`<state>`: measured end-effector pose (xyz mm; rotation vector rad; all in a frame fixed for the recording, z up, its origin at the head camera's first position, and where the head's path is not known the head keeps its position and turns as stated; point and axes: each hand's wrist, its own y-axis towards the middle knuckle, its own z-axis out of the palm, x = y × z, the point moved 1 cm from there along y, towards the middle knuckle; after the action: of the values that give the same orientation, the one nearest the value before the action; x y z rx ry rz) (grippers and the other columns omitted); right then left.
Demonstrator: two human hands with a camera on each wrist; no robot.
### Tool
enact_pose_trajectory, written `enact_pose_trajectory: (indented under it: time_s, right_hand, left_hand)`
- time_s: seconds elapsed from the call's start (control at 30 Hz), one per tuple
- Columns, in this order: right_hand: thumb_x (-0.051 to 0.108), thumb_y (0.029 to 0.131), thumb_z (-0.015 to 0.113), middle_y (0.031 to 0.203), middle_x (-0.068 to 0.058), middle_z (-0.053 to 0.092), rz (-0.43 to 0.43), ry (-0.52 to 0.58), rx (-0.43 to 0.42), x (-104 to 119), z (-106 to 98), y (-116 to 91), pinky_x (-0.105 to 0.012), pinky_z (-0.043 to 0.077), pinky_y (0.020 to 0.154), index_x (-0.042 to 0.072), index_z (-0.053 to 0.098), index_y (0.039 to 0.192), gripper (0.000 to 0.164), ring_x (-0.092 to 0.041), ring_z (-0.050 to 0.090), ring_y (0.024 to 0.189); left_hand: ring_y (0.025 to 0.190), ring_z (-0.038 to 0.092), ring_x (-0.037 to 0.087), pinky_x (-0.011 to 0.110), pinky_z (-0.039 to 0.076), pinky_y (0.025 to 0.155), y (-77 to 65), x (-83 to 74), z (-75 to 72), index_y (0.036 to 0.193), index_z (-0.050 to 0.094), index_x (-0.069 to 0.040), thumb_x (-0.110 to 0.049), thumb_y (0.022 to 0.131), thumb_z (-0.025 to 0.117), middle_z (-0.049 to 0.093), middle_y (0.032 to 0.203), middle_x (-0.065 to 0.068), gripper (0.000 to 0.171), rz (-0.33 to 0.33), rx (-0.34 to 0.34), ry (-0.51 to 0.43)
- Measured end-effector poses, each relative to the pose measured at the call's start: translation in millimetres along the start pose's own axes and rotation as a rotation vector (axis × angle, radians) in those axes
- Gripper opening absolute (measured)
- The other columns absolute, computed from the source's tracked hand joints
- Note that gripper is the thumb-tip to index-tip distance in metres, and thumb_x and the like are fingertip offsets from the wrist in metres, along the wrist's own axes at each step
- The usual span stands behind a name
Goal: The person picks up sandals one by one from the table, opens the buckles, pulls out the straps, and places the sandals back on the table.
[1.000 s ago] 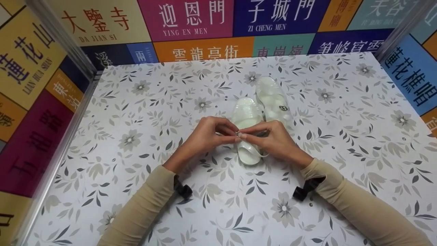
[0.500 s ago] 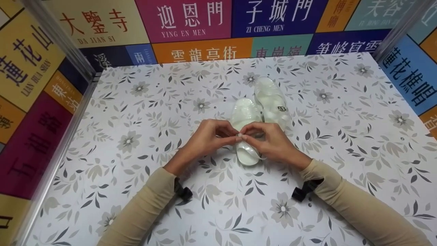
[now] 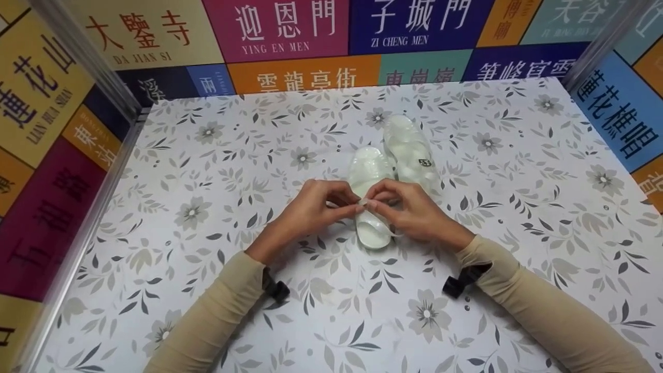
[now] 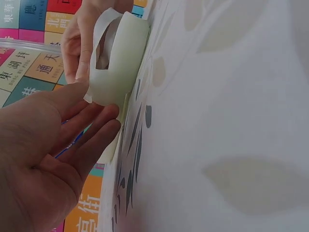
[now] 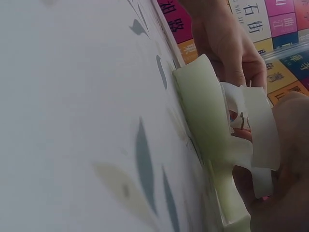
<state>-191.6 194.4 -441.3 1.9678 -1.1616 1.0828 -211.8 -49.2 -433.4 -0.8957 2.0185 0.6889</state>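
Observation:
A pale, glossy sandal [image 3: 374,237] lies under both hands on the patterned tabletop, its heel end toward me. From the left, my left hand [image 3: 325,208] pinches at the sandal's strap with thumb and fingertips. My right hand [image 3: 414,211] pinches the strap from the other side, and the fingertips of the two hands meet over the sandal. In the right wrist view the strap [image 5: 264,128] stands as a raised loop above the thick sole [image 5: 203,106]. The fingers hide the small part at the pinch. The matching sandal [image 3: 404,135] lies just behind, to the right.
The white tabletop [image 3: 207,290] bears a grey leaf and flower print. Colourful lettered panels [image 3: 290,31] wall off the back and both sides. Small black cameras hang at the wrists, one under the left sleeve [image 3: 212,305] and one under the right sleeve [image 3: 559,305].
The right hand's fingers have curled closer together and shifted slightly at the pinch. The left hand keeps its place and both sandals stay where they were; the head view has drifted slightly.

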Motion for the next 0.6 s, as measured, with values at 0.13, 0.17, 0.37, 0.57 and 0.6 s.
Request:
enact_pose_trajectory:
  time_s: [0.13,0.17,0.37,0.57,0.6]
  right_hand:
    - [0.034,0.102,0.078,0.109,0.006,0.084,0.006,0.023,-0.002,1.6,0.7,0.8,-0.028,0.064,0.083,0.018,0.075,0.124,0.027,-0.016,0.08,0.105]
    - [0.035,0.101,0.079,0.108,0.006,0.084,0.0,0.026,-0.007,1.9,1.3,0.8,-0.028,0.064,0.082,0.019,0.075,0.123,0.027,-0.015,0.08,0.103]
    - [0.035,0.101,0.079,0.106,0.009,0.082,-0.023,0.004,-0.014,2.8,2.1,0.2,-0.036,0.062,0.096,0.024,0.077,0.114,0.017,-0.013,0.079,0.1]
    - [0.027,0.102,0.078,0.106,0.006,0.083,-0.024,0.019,0.018,2.2,-1.2,0.1,-0.036,0.062,0.098,0.018,0.074,0.115,0.017,-0.014,0.079,0.104]
    - [0.026,0.102,0.078,0.106,0.005,0.083,-0.024,0.023,0.02,1.9,-1.7,0.2,-0.036,0.062,0.098,0.017,0.073,0.115,0.017,-0.015,0.079,0.105]
  left_hand:
    - [0.092,0.079,0.007,0.025,0.065,0.088,-0.3,-2.4,1.2,0.104,0.08,-0.013,-0.023,0.1,0.081,0.084,0.1,-0.001,0.011,0.021,-0.004,0.023]
    - [0.092,0.079,0.007,0.024,0.065,0.088,-0.4,-3.0,1.5,0.104,0.08,-0.013,-0.023,0.1,0.081,0.084,0.1,-0.001,0.011,0.03,-0.006,0.032]
    - [0.094,0.079,0.006,0.021,0.063,0.091,-0.3,-4.5,2.6,0.105,0.081,-0.013,-0.024,0.101,0.08,0.085,0.101,-0.001,0.012,0.064,-0.002,0.052]
    - [0.093,0.079,0.008,0.025,0.064,0.092,-0.7,-2.6,2.0,0.105,0.08,-0.013,-0.024,0.101,0.081,0.084,0.1,0.0,0.012,0.047,-0.002,0.038]
    - [0.093,0.079,0.008,0.026,0.065,0.092,-0.7,-2.1,1.9,0.105,0.08,-0.013,-0.024,0.1,0.081,0.084,0.1,0.001,0.012,0.043,-0.004,0.035]
